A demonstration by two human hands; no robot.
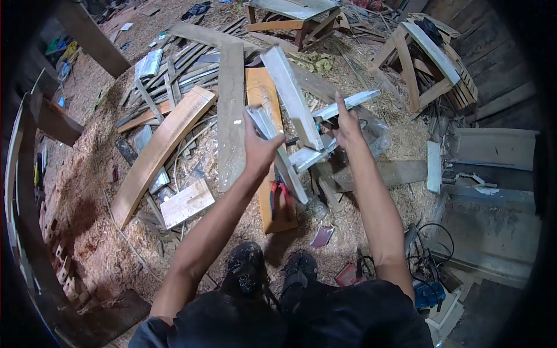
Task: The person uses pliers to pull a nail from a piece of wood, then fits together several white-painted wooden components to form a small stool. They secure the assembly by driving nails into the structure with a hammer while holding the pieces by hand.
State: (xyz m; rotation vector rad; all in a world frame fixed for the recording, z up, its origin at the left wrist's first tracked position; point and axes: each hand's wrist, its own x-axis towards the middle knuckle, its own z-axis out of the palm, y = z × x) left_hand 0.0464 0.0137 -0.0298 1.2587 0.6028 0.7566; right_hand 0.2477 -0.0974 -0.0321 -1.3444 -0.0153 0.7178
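A frame of white-painted wooden slats (293, 98) is held up in front of me, tilted over an orange-brown wooden block (268, 217). My left hand (261, 145) is closed round its left slat (293, 180), thumb lying across the near face. At the frame's right side, my right hand (349, 124) grips by the short crosspieces, one finger stretched upward; its other fingers are partly hidden. Another crosspiece (313, 155) joins the slats lower down. Red-handled pliers (280, 194) rest on the block, just beneath the left slat.
Wood shavings cover the floor. Left lie a curved plank (165, 151), a short board (187, 203) and a long grey board (231, 116). Wooden stools (296, 23) stand at the back. Cables and a blue power tool (429, 294) are at lower right, near a grey panel (487, 232).
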